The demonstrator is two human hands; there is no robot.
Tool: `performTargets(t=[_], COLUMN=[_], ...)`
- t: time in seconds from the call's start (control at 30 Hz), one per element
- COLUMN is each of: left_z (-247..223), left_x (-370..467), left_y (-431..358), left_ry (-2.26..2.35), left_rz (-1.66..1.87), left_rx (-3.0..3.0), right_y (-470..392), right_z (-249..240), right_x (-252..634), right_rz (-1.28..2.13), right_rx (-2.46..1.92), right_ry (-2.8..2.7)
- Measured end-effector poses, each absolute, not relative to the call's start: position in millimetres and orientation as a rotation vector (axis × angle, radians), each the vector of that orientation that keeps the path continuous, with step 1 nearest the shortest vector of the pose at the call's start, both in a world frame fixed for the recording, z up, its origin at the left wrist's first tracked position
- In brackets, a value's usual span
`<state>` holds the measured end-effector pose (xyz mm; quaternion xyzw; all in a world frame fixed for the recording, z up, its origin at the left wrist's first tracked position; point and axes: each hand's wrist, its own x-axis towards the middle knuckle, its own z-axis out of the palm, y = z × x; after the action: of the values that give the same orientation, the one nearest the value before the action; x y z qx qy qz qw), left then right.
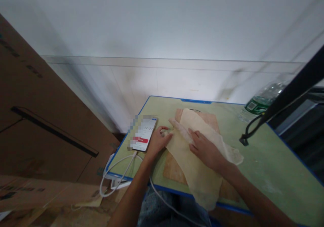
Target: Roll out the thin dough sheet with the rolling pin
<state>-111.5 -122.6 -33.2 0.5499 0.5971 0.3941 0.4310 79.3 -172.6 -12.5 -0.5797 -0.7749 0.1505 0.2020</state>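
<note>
The left hand point(160, 139) pinches the thin, cream dough sheet point(201, 173), apparently steadying it; the right hand point(206, 150) grasps a pale cylinder point(181, 131).

Two hands point(159, 139) point(204, 149), one phone point(144, 135), one bottle point(260, 104)

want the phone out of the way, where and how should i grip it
Probably pinch the phone by its long edges near the middle, coming from above: it lies face up and thin, and the white cable leaves its near end. The left hand is close to its right edge.
</note>
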Motion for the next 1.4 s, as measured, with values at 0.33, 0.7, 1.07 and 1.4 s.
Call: performTargets(t=[0.33,0.7,1.07,1.4], left_z=[-14.2,24.4,71.1,105.0], left_x=[-125.3,-84.0,-15.3,-9.5], left_y=[-118.7,-106.2,-109.8,-87.8], left_ry=[1.282,0.95,0.885,0.825], left_rz=[0.797,0.694,0.864,0.964], left_rx=[1.309,1.275,1.606,1.453], right_y=[-180.0,-215.6,-235.2,-221.9], right_z=[4.3,-10.9,-4.2,31.8], right_x=[128.5,88.1,97.4,175.6], right_rz=[1.354,0.538,0.237,0.236], right_rx=[-1.348,-1.542,-1.858,-1.805], right_ry=[-1.273,-1.731,-1.741,-1.765])
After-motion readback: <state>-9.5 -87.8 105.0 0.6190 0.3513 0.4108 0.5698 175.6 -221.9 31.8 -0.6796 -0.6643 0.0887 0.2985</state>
